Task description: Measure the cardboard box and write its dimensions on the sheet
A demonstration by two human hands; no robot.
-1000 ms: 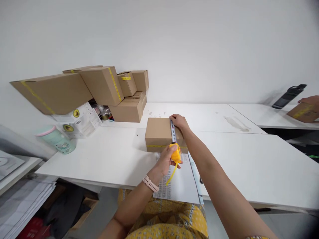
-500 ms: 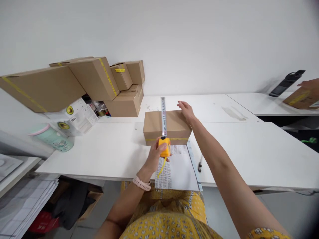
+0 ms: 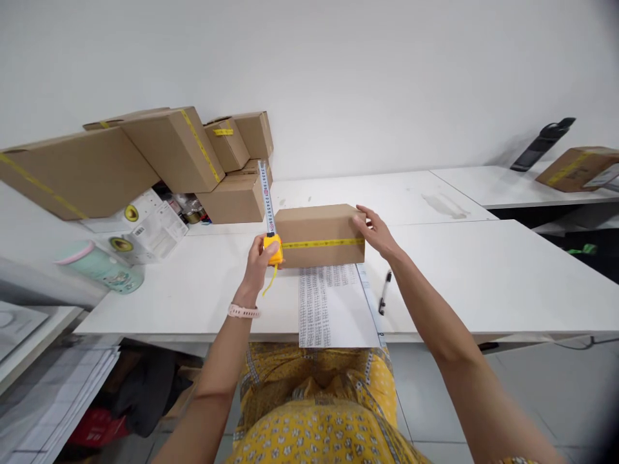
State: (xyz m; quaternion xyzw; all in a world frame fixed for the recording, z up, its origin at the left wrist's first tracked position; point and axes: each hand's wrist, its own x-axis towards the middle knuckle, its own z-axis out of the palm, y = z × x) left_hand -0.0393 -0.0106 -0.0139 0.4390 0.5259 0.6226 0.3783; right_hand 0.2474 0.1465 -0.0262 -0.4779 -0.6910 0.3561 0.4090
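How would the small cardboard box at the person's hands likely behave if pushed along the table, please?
The cardboard box probably slides rather than tips: it sits low, wide and flat on the smooth table. Its sides look flat and undented, so it is likely stiff. The right hand touches one end with fingers only; its weight is unclear.

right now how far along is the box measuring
Done: box taped shut. In hand: left hand holds the tape measure at its left end, blade up; right hand rests on the right end. Left, likely: writing down; pen lies untouched beside the sheet.
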